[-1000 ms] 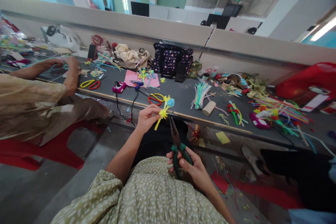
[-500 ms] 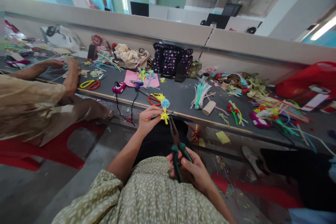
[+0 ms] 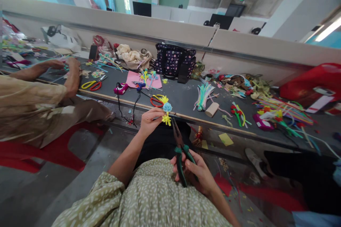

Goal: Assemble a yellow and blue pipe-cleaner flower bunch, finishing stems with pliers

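My left hand (image 3: 150,117) pinches a small pipe-cleaner flower bunch (image 3: 167,112), yellow with a blue pompom, held just in front of the table edge. My right hand (image 3: 197,174) sits low over my lap and grips green-handled long-nose pliers (image 3: 179,147). The pliers' jaws point up toward the flowers, their tip just below and right of the bunch. The dark grey table (image 3: 183,100) stretches ahead of both hands.
On the table lie red and yellow scissors (image 3: 156,100), a pink sheet (image 3: 143,79), a pipe-cleaner bundle (image 3: 203,95), a cardboard roll (image 3: 212,109) and a dotted black bag (image 3: 174,60). Another person's hands (image 3: 69,72) work at the left. A red bag (image 3: 313,83) sits far right.
My left hand turned the flower bunch from slanting out to more upright and drew it in slightly. My right hand shifted its grip on the pliers and sank a little.
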The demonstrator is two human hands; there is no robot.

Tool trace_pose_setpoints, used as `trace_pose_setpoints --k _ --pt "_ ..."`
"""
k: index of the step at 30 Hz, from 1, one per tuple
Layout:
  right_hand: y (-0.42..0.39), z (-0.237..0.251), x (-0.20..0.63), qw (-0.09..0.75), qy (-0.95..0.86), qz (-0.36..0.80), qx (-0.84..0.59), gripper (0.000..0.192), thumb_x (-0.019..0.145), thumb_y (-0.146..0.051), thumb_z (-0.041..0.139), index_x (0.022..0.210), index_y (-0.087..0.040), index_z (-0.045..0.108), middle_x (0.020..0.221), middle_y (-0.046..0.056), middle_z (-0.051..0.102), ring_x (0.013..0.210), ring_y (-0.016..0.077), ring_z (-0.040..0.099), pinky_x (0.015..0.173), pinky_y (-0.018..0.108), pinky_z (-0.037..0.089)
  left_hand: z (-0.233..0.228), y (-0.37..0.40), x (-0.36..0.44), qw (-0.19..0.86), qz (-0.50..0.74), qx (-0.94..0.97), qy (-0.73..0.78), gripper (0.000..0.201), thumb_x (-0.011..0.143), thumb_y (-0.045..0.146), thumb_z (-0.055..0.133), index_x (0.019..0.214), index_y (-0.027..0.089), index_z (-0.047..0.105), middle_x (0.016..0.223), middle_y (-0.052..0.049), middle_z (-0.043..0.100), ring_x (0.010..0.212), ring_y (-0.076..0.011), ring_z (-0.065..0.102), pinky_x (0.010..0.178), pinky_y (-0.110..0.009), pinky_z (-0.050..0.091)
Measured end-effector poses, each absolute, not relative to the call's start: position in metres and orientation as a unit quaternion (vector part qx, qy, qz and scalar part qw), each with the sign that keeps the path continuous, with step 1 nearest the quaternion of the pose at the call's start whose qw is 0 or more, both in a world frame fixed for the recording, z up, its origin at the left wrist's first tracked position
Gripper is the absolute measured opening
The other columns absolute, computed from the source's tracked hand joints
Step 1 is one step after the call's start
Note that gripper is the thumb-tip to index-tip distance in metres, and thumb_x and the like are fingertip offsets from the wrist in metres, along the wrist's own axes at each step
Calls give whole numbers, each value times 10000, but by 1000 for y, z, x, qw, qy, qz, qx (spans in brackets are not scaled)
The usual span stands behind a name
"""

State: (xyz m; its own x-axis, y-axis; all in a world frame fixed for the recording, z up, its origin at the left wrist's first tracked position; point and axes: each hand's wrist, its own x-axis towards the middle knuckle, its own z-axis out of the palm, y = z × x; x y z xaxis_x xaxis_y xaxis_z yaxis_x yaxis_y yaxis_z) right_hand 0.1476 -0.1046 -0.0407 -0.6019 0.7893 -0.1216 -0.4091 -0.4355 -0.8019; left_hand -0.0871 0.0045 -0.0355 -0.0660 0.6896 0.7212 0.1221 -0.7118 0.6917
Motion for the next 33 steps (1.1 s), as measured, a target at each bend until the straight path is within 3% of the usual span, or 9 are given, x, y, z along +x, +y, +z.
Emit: trace_pose_setpoints --k 13,25,33 --pt "-104 -47 146 367 -397 802 -252 272 820 -387 702 913 -171 566 966 104 684 683 162 662 557 273 550 -31 2 -86 233 642 667 297 88 784 246 703 834 196 756 844 -82 702 794 -189 653 724 -310 516" --pt "-103 -48 145 371 -486 732 -300 199 876 -363 639 910 -175 580 937 67 690 576 115 630 545 252 525 -27 0 -89 176 628 700 293 113 819 175 651 881 189 744 851 -73 692 789 -166 655 718 -279 519" --pt "-104 -48 141 397 -512 661 -378 241 854 -408 654 900 -181 588 971 89 696 749 174 653 594 274 559 -23 -1 -89 136 623 709 300 104 823 179 645 857 186 743 834 -73 700 763 -157 665 692 -258 529"
